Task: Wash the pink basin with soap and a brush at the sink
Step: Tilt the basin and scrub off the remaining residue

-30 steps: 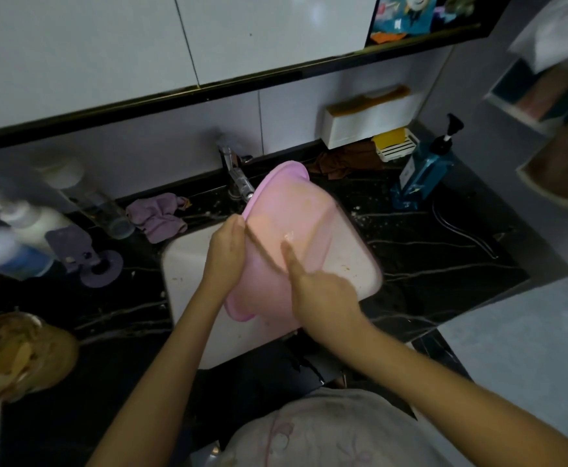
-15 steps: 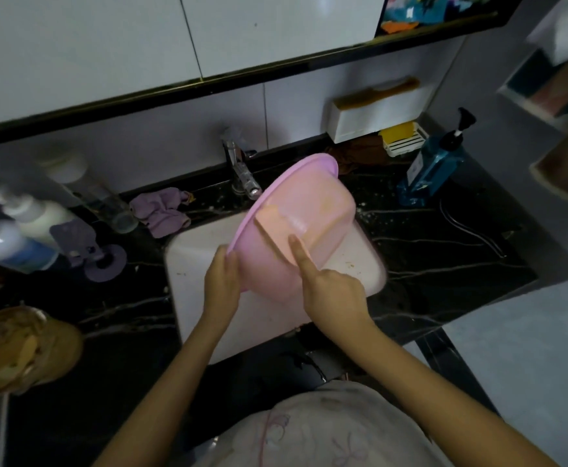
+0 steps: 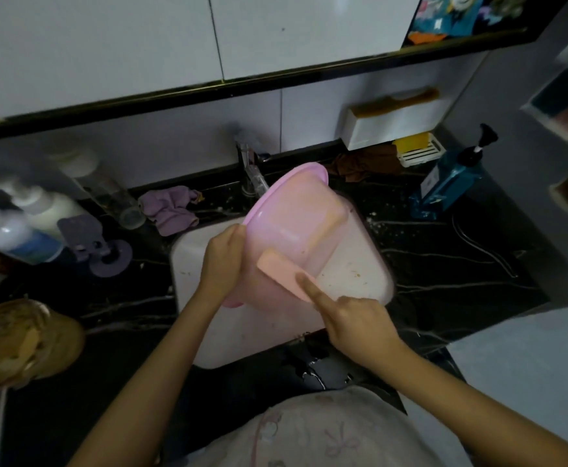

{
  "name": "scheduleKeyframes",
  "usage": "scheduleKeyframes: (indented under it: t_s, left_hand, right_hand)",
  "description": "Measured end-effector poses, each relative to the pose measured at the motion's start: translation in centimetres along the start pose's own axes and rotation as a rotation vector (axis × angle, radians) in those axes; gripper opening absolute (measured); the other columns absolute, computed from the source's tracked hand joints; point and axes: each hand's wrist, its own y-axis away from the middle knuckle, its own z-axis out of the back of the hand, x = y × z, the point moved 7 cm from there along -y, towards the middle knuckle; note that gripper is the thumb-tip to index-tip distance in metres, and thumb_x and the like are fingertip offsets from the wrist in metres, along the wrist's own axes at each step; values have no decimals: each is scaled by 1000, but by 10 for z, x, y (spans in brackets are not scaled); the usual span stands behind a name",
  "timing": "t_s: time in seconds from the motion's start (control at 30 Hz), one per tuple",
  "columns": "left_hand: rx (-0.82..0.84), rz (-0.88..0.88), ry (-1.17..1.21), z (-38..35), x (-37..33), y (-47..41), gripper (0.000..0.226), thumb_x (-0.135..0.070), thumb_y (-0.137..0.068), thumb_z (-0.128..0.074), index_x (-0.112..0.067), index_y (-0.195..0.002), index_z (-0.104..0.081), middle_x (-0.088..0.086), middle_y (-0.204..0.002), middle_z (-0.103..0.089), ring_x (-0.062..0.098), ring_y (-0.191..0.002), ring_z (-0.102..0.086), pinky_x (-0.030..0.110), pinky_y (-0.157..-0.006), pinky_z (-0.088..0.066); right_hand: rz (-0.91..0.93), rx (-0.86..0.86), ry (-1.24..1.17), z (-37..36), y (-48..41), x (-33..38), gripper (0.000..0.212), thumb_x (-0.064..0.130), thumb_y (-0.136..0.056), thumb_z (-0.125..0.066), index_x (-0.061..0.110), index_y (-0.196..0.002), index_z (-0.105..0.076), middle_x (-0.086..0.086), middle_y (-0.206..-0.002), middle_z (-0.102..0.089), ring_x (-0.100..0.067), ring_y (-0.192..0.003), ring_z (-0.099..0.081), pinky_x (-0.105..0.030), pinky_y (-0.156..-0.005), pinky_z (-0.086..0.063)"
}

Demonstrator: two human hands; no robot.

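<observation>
Count: you had one pink basin, one brush and one sink.
Basin: tilted over the sink, between your hands.
Left hand: fingers curled, clamped on the rim.
Right hand: fingers gripped the brush, forefinger straight along it, brush against the basin's outer wall.

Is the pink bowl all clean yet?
Not yet. Done: the pink basin is up over the sink, tipped with its underside showing. In hand: the left hand grips its rim while the right hand presses the brush on the outside. Left: likely rinsing; no water shows at the tap.
</observation>
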Motion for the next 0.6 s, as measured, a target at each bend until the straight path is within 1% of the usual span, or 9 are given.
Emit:
scheduleKeyframes:
  t_s: [0.1, 0.17, 0.2, 0.3, 0.37, 0.43, 0.5, 0.57, 0.6]
  left_hand:
    - [46, 38, 13, -8, -5, -1, 32, -28, -91, -37, -25, -60, -37, -5, -60, -42, -2, -54, -38, 29, -59, -30]
    - [33, 73, 27, -11, -7, -1, 33, -30, -91, -37, -25, -58, -38, -5, -60, -43, 2, -57, -38, 31, -61, -31]
    - [16, 88, 28, -9, -8, -2, 34, -28, -92, -37, -26, -58, -38, -6, -60, -43, 4, -58, -38, 32, -62, -30]
    - [-10, 52, 37, -1, -11, -10, 32, -32, -91, -36, -26, -60, -42, -8, -61, -45, 5, -61, -40, 32, -65, -32]
    - [-1, 43, 36, 0, -9, -15, 31, -34, -90, -36, -26, -62, -45, -9, -63, -48, 4, -61, -42, 31, -65, -33]
    - [-8, 44, 9, 1, -10, -16, 31, -35, -90, -35, -27, -61, -45, -9, -63, -48, 3, -61, -42, 31, -65, -33]
    - [-5, 58, -22, 0, -11, -16, 32, -36, -90, -34, -29, -60, -44, -10, -64, -48, 1, -62, -42, 30, -65, -33]
    - [-8, 54, -36, 2, -13, -14, 33, -35, -90, -34, -30, -59, -43, -10, -63, -48, 1, -62, -42, 29, -65, -33]
    - [-4, 46, -40, 1, -13, -16, 33, -35, -90, -34, -30, -58, -43, -10, -62, -48, 1, -61, -42, 29, -65, -32]
  right_hand:
    - [-211, -162, -90, 18, -29, -30, 58, 21, -85, -41, 18, -143, -40, 8, -42, -22, -11, -29, -19, -15, -33, -7]
    - [-360, -287, -178, 22, -43, -35, 55, 18, -88, -41, 14, -143, -38, 9, -43, -22, -9, -30, -16, -14, -36, -2]
    - [-378, -311, -197, 16, -42, -28, 56, 19, -89, -38, 13, -144, -35, 9, -42, -25, -10, -30, -17, -15, -35, -3]
    - [-178, -214, -209, -18, -14, 5, 71, 18, -84, -36, 23, -151, -12, 4, -40, -38, -14, -28, -29, -19, -32, -18]
    - [-75, -188, -170, -29, -3, 5, 78, 17, -82, -38, 28, -151, -2, 2, -42, -42, -15, -28, -33, -20, -32, -21]
    - [-143, -252, -189, -22, -17, -12, 72, 18, -86, -38, 27, -151, -9, 1, -41, -41, -15, -29, -33, -22, -30, -27]
    - [-340, -369, -293, -9, -34, -31, 59, 20, -92, -39, 23, -149, -22, -1, -41, -44, -16, -32, -34, -24, -34, -29]
    - [-459, -412, -392, -7, -37, -39, 55, 24, -95, -39, 22, -148, -22, -5, -42, -46, -19, -35, -39, -24, -39, -30]
    - [-437, -406, -402, -6, -32, -37, 57, 23, -95, -40, 23, -148, -19, -3, -42, -43, -18, -35, -39, -24, -38, -30]
